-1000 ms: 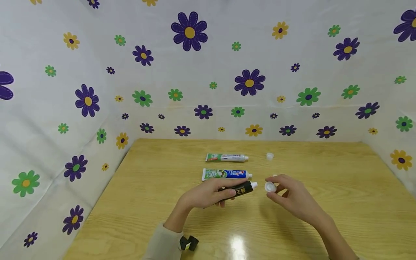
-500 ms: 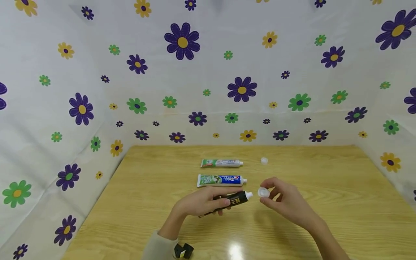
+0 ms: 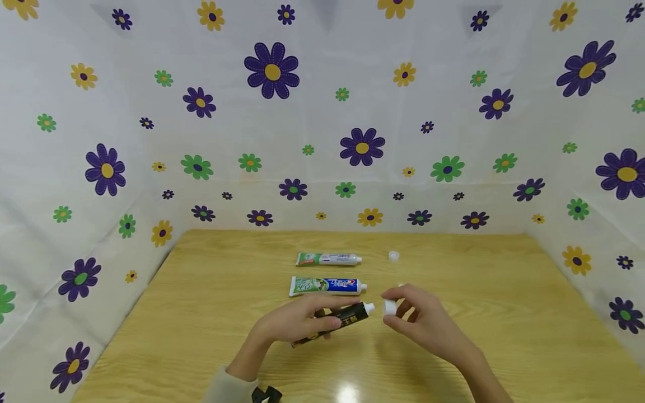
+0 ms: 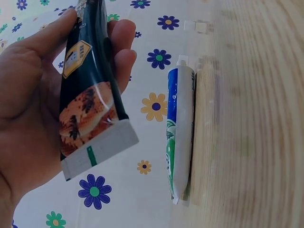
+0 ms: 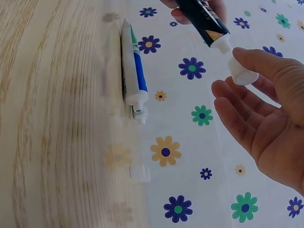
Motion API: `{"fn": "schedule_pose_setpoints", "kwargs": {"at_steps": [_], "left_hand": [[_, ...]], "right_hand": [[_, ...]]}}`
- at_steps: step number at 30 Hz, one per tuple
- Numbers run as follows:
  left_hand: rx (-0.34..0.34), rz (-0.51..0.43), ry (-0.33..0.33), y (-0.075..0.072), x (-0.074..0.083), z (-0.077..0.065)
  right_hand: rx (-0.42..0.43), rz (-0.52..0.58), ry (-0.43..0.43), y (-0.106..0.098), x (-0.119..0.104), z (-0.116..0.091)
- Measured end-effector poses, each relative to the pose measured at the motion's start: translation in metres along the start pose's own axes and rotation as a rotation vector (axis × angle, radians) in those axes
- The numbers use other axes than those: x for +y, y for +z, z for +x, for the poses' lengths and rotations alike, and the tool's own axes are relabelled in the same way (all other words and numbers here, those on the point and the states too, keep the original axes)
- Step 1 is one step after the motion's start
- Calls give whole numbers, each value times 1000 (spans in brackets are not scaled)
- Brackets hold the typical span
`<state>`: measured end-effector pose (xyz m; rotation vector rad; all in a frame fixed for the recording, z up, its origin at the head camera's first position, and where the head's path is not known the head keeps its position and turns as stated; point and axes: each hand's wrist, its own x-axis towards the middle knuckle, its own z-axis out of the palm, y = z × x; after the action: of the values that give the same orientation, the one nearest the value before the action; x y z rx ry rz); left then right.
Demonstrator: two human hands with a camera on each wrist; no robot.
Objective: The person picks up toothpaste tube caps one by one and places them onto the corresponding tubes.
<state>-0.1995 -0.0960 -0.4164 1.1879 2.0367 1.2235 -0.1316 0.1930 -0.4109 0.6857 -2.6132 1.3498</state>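
The black tube (image 3: 355,315) was in the left hand (image 3: 294,320), held up off the table (image 3: 453,263), its bare nozzle (image 3: 370,308) pointing to 2 o'clock in the head view, with 12 at the far side. That hand was closed about it, thumb on one side and fingers on the other; the white crimped end (image 4: 99,151), with a green mark, stuck out toward 8 o'clock. At 3 o'clock from the nozzle, just beside it with a small gap between, was a white cap (image 3: 389,307), pinched between thumb and forefinger of the right hand (image 3: 425,319), whose other fingers were bent. At 12 o'clock from the black tube, the blue-green tube (image 3: 327,286) lay flat, uncapped end to 3 o'clock. Beyond it, again at 12, lay the silver tube (image 3: 335,259), roughly parallel, its uncapped end also toward 3. A loose cap (image 3: 394,256) sat near that end, at 3 o'clock from it. A small white thing (image 3: 401,286) showed behind the right forefinger, too hidden to name. A flowered cloth (image 3: 312,112) rose round the table from 9 through 12 to 3 o'clock. At 7 o'clock was a pale sleeve (image 3: 228,386) on the left arm, a black piece (image 3: 267,395) beside its cuff.
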Motion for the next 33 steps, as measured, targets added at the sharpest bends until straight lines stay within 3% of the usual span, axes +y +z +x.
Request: {"fn": "schedule_pose_setpoints", "kwargs": {"at_steps": [7,18,25,33], "left_hand": [[-23,-55,-33,2,2,-15],[-33,-89,-103,3,6,-23],[-26,-61,-36,3,3,-20],[-19,81,74,-2,2,-5]], "right_hand": [[-3,29,56,17,-9,-4],[10,36,11,24,-15,-9],[11,5,-41,22,-9,-4],[22,-10,-72,13,-7,1]]}}
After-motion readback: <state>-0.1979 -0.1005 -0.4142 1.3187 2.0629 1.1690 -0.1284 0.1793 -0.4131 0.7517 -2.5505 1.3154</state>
